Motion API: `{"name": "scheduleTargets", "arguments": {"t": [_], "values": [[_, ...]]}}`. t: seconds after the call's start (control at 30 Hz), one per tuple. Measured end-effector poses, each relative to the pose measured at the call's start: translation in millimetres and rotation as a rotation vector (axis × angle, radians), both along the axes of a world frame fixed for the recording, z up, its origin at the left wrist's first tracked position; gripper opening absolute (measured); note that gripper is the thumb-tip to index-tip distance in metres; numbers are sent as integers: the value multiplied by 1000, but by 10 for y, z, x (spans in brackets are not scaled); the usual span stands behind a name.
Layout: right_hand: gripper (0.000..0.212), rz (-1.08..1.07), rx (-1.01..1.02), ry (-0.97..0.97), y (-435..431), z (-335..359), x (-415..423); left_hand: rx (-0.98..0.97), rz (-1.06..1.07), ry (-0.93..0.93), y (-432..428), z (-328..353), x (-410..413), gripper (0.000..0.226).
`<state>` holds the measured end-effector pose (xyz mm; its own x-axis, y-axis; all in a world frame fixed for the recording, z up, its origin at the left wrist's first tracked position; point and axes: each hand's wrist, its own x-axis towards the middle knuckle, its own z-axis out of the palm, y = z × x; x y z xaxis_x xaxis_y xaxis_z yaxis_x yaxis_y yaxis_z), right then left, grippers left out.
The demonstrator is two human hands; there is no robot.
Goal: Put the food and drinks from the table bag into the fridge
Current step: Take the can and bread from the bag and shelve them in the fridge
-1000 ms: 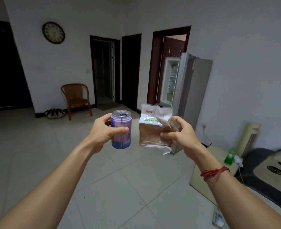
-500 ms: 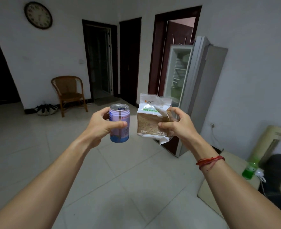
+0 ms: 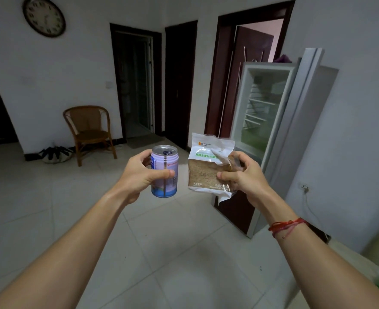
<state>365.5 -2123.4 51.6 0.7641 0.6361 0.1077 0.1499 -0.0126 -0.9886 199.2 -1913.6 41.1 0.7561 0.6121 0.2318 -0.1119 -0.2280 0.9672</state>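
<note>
— Where does your feed look from?

— I get a single wide-angle view from the wearer's head, high above the floor [image 3: 161,253], facing forward and tipped down. Both forearms run up from the lower corners, so the left hand [image 3: 139,175] and right hand [image 3: 246,177] sit close to the lens, mid-frame.

— And beyond the hands?

— I see tiles filling the lower half, the open fridge [image 3: 264,112] fairly near on the right, and the chair [image 3: 88,128] and wall clock [image 3: 44,16] farther off on the left. Door frames lean near the edges.
</note>
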Motion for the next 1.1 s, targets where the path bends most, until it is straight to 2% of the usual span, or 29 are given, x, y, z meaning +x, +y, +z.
{"name": "scheduleTargets", "arguments": {"t": [0.23, 0.57, 0.87, 1.1], "values": [[56, -56, -14, -16, 1029, -151, 896, -24, -32, 3, 1113, -218, 995, 48], [59, -148, -26, -2, 2362, -141, 2301, -17, -134, 44, 2601, -196, 2574, 53], [59, -221, -17, 56, 3045, -282, 3655, -14, -222, 69, 3351, -294, 4106, 55], [59, -296, 5, 59, 3382, -246, 4964, -17, -288, 79, 3793, -240, 5622, 53]]}}
